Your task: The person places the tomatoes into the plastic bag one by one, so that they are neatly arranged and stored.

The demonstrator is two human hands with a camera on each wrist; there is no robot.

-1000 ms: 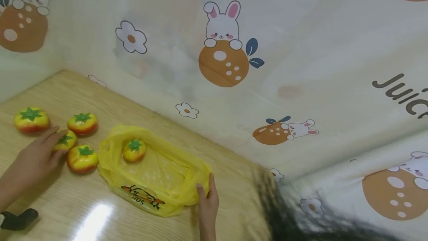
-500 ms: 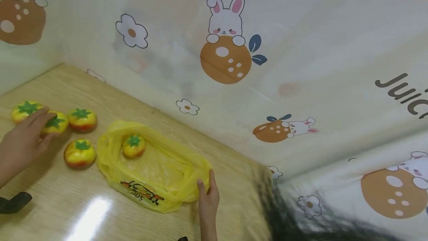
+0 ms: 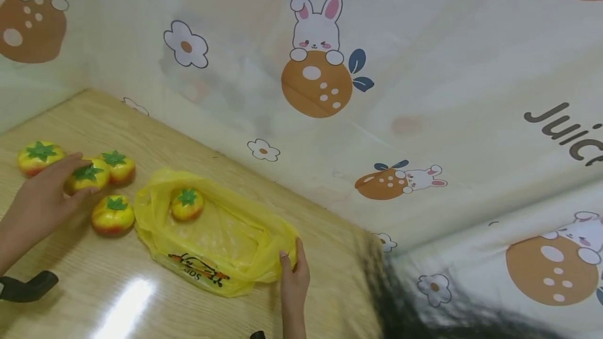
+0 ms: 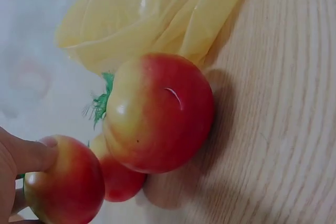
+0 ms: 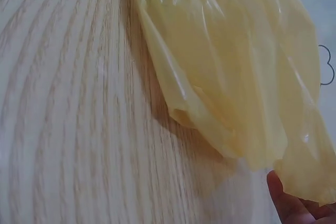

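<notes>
Sheeted-off nook; home or studio, can't tell. Wood-grain surface (image 3: pixel 188 318) under left hand (image 3: pixel 44 200) and right hand (image 3: pixel 294 284). Pale sheet (image 3: pixel 414 82) with bunny prints (image 3: pixel 316 35) and flower prints (image 3: pixel 186 44) rises beyond both grips, folding round on either side.

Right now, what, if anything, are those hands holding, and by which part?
The left hand grips a yellow-red fruit by its sides. The right hand pinches the yellow bag by the rim at one end.

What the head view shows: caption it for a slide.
Left hand grips a green-topped fruit among three others; right hand holds a yellow bag with one inside.
</notes>
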